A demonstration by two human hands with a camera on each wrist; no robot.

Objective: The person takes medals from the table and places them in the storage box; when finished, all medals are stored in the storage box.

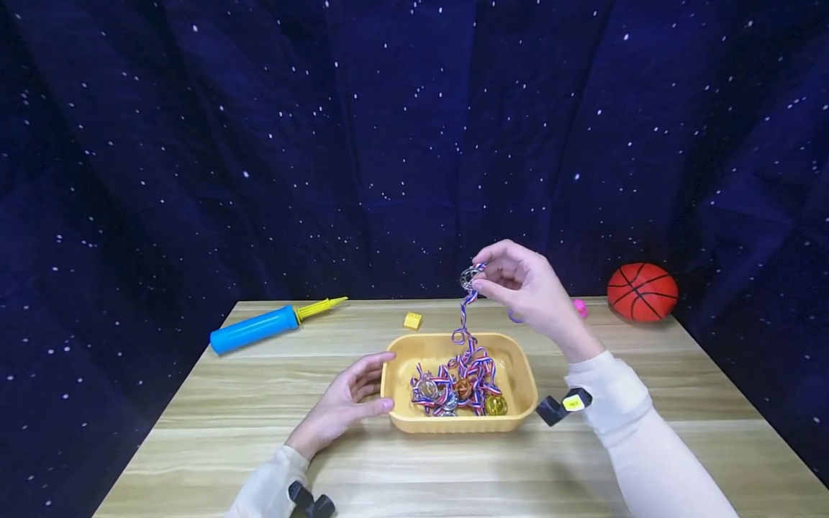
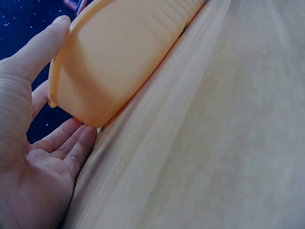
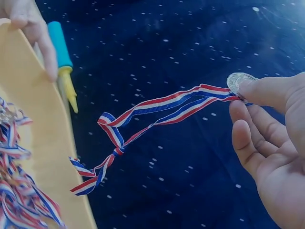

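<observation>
My right hand (image 1: 527,288) is raised above the far side of a yellow plastic tub (image 1: 463,426), pinching a silver medal (image 3: 239,82) between thumb and fingers. From the medal hangs its red, white and blue ribbon (image 3: 167,102), knotted near its loose end in the right wrist view. Inside the tub lie several medals with tangled ribbons (image 1: 476,367), among them a gold medal (image 1: 496,405) and a bronze-coloured medal (image 1: 463,388). At the tub's left end, my left hand (image 1: 340,403) grips it, thumb and fingertips curved about the rim and side.
A blue pump (image 1: 255,329) with a yellow nozzle lies at the table's back left. Behind the tub sits a small yellow block (image 1: 412,321). A red basketball (image 1: 642,292) stands at the back right corner, with a pink object (image 1: 579,308) beside it. A dark starry curtain (image 1: 388,144) hangs behind.
</observation>
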